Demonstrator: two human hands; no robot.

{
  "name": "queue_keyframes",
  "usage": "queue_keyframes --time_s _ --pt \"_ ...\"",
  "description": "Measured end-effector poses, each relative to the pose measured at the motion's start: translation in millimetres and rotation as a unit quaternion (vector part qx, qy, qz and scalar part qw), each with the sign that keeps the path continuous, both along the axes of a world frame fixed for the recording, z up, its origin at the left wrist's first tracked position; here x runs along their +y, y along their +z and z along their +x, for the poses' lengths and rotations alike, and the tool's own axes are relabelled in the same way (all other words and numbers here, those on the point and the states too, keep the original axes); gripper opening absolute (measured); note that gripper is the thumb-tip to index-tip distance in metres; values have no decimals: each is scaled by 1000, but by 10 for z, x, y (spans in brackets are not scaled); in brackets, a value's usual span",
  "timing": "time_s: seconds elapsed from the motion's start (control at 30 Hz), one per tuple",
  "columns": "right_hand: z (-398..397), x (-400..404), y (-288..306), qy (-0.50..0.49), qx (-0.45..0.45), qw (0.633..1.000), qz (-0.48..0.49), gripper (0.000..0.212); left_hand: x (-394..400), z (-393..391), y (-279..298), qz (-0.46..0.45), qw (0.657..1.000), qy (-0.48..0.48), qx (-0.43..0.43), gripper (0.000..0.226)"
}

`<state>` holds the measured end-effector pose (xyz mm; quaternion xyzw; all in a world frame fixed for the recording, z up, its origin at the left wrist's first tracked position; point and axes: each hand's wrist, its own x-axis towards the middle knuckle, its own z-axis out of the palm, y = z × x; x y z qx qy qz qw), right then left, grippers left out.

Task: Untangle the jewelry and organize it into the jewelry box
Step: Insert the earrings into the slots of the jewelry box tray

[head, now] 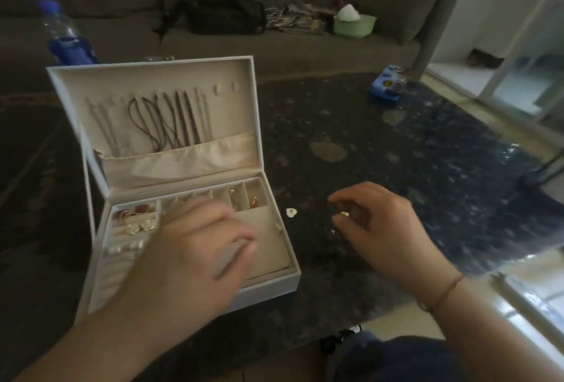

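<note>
dark speckled table (396,152) (glossy) with jewelry box (268,282), white charm (291,212), blue pack (385,86)

White jewelry box (268,282) w/ beige lining; dark brown cords (158,120) hang in its lid. At 3 o'clock of it, a small white piece (291,212) on the black speckled tabletop (412,149). Gold bit (345,214) in right hand (381,229). Blue pack (387,84) at 1 o'clock, pale green tub (354,26) beyond, blue-capped bottle (64,37) at 11.

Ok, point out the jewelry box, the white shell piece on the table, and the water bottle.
jewelry box (274,282): head view, front right rim of the base.
white shell piece (291,212): head view, its middle.
water bottle (65,46): head view, blue label.
</note>
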<state>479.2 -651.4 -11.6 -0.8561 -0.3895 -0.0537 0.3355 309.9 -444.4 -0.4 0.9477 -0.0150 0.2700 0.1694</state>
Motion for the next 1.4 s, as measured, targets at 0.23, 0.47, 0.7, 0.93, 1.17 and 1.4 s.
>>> queue_keyframes --time_s 0.23,0.47,0.7,0.93,1.17,1.4 --pt "558 -589 -132 -125 170 946 -245 50 -669 1308 85 20 964 -77 255 27" --pt "579 -456 -200 -105 180 952 -223 31 -885 1906 -109 40 919 -24 392 42" --pt "552 -370 -204 -103 149 944 -275 20 -870 1922 -218 6 927 -29 373 27" --pt "649 -448 -202 -92 205 959 -171 26 -528 1613 84 -87 954 -48 283 17" --pt "537 -148 -95 -72 130 982 -118 21 212 765 530 -265 944 11 196 14" --pt "-304 462 163 50 128 990 40 11 468 15 443 -293 938 58 176 16"
